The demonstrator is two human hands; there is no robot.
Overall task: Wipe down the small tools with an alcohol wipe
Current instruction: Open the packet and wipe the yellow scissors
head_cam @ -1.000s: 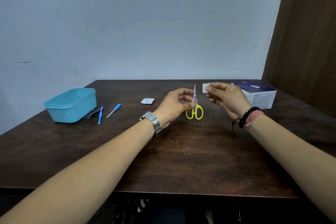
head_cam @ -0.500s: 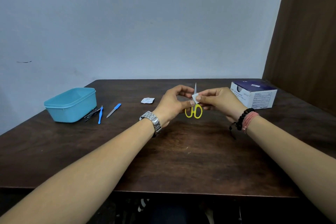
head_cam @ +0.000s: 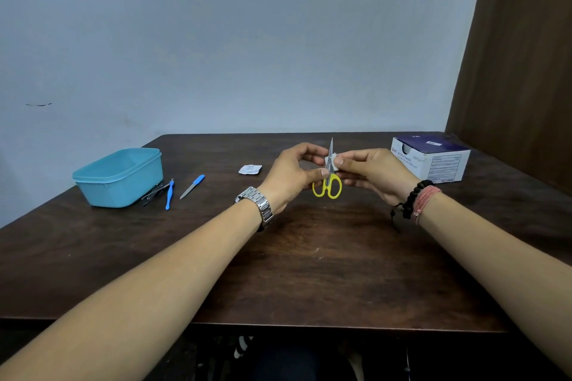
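Note:
Small scissors with yellow handles (head_cam: 327, 188) stand blades-up above the middle of the dark wooden table (head_cam: 309, 272). My left hand (head_cam: 291, 176) pinches them near the pivot. My right hand (head_cam: 371, 173) pinches a small white alcohol wipe (head_cam: 330, 161) folded around the blades. Further left on the table lie a blue-handled nail file (head_cam: 192, 186), a thin blue-handled tool (head_cam: 169, 195) and several dark metal tools (head_cam: 153, 193).
A teal plastic tub (head_cam: 119, 176) stands at the left by the loose tools. A torn white wipe sachet (head_cam: 250, 169) lies behind the hands. A purple-and-white box of swabs (head_cam: 433, 161) sits at the back right, near a brown panel.
My right hand came in from the right with the wipe and closed it on the scissor blades. The left hand kept the scissors upright in nearly the same spot.

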